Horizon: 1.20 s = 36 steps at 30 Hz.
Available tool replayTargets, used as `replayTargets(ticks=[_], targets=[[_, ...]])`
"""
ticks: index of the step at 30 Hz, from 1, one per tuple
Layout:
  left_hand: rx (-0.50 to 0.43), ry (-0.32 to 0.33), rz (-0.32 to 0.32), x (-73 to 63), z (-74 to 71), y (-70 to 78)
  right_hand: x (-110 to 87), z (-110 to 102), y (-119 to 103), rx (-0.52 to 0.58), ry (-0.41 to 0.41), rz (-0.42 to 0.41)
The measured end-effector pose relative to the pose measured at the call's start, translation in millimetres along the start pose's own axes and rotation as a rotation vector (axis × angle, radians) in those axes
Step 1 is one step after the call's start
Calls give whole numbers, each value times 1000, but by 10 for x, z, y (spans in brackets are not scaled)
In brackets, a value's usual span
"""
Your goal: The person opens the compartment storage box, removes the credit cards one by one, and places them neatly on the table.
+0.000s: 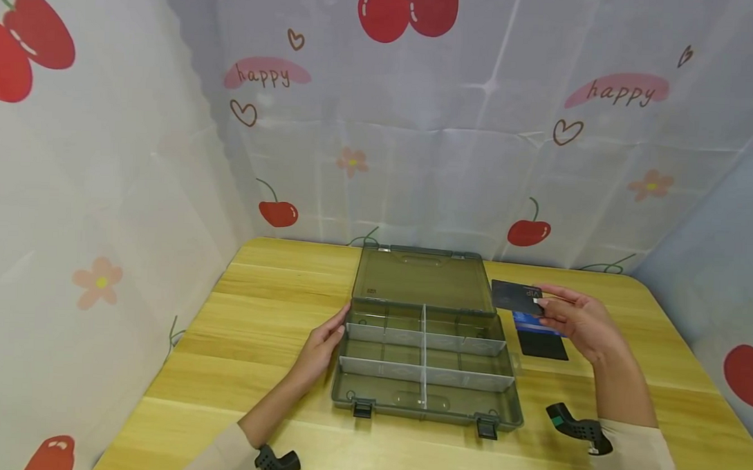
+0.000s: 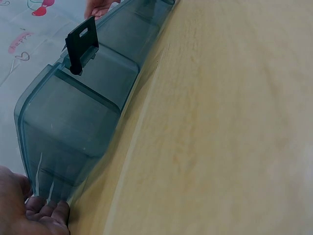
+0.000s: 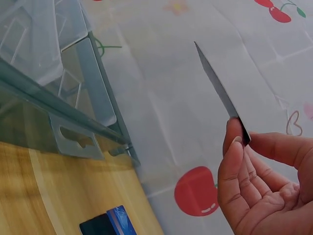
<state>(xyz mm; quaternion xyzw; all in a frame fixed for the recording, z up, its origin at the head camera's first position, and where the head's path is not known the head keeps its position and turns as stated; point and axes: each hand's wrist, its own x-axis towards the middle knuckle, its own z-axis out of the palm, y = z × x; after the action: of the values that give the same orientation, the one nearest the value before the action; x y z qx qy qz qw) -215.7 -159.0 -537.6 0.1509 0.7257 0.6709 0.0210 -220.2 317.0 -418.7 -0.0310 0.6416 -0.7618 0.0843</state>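
A translucent grey-green plastic storage box (image 1: 425,361) lies on the wooden table, its lid (image 1: 421,278) folded back toward the curtain. Pale dividers (image 1: 381,368) split its base into several compartments. My left hand (image 1: 319,344) rests against the box's left side, fingertips touching the wall; the left wrist view shows them low at its corner. Right of the lid, my right hand (image 1: 582,322) pinches a black card (image 1: 511,296) marked "VIP" between thumb and fingers. Seen edge-on in the right wrist view, the card (image 3: 217,88) is raised above the table.
Below the right hand, a blue card (image 1: 529,323) and another black card (image 1: 542,344) lie overlapping on the table (image 1: 275,287). Two dark latches (image 1: 362,408) hang open at the box's front. A cherry-print curtain (image 1: 416,174) encloses the back and sides.
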Motion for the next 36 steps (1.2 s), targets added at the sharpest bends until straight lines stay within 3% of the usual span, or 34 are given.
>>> replayTargets(ticks=[18, 30, 36], targets=[[-4, 10, -8, 4, 19, 12, -61, -327, -16, -78, 80, 47], [-8, 16, -18, 4, 6, 7, -132, -588, 60, -71, 97, 36], [0, 15, -22, -11, 4, 18, -145, -695, 88, -58, 115, 72]])
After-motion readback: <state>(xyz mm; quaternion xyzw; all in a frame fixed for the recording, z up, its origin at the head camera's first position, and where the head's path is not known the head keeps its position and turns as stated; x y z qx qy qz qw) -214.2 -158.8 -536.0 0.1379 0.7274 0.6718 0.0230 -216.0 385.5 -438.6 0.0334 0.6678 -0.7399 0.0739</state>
